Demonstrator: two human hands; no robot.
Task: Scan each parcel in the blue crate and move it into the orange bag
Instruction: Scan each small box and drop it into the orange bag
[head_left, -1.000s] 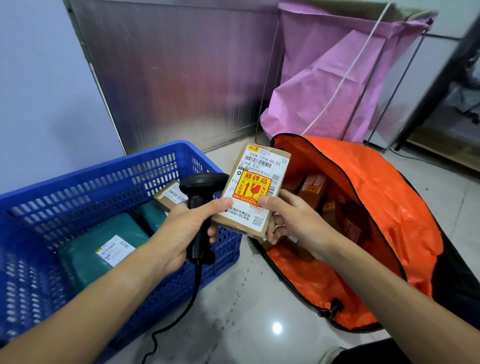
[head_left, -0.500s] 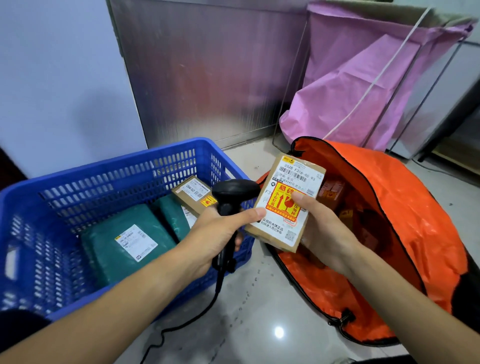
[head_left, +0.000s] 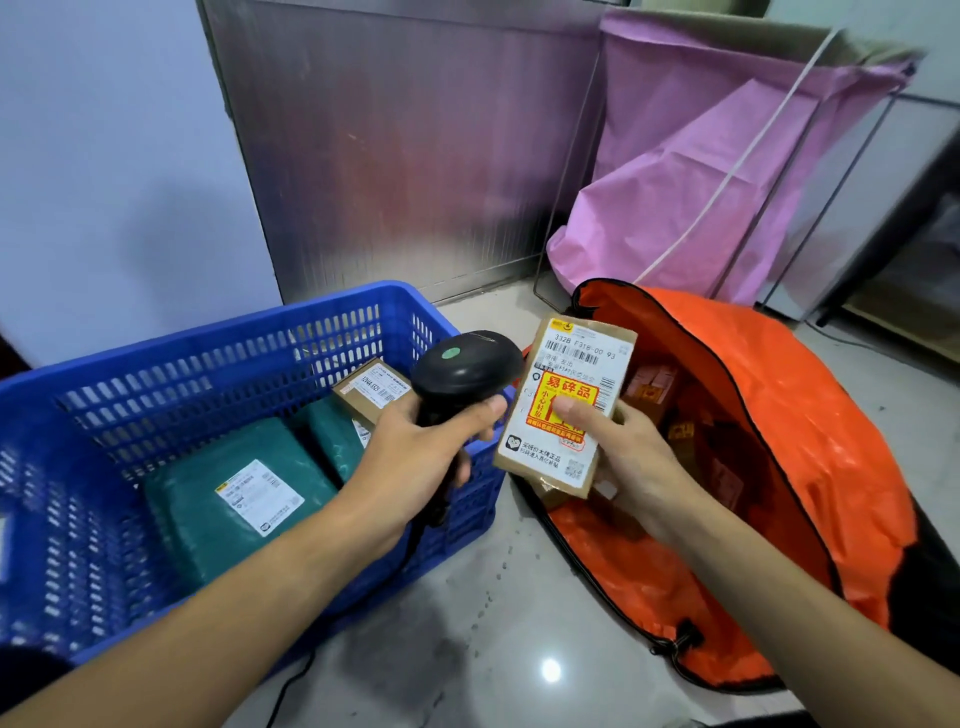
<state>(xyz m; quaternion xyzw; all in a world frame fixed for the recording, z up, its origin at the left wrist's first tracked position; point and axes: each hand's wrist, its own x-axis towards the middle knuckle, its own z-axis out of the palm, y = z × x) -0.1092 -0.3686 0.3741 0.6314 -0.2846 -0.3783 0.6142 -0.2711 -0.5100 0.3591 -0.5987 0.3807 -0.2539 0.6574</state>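
Scan step: left hand (head_left: 415, 457) grips scanner (head_left: 467, 364), right hand (head_left: 634, 462) pinches parcel (head_left: 545, 447); I'd angle its far-end barcode (head_left: 582, 356) toward the scanner.

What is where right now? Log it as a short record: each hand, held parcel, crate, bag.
left hand: grips the black scanner by its handle
right hand: holds the brown parcel, thumb on its sticker
brown parcel: label facing the camera, scanner head beside it
blue crate: two green parcels and a small brown box inside
orange bag: open on the floor, boxes inside
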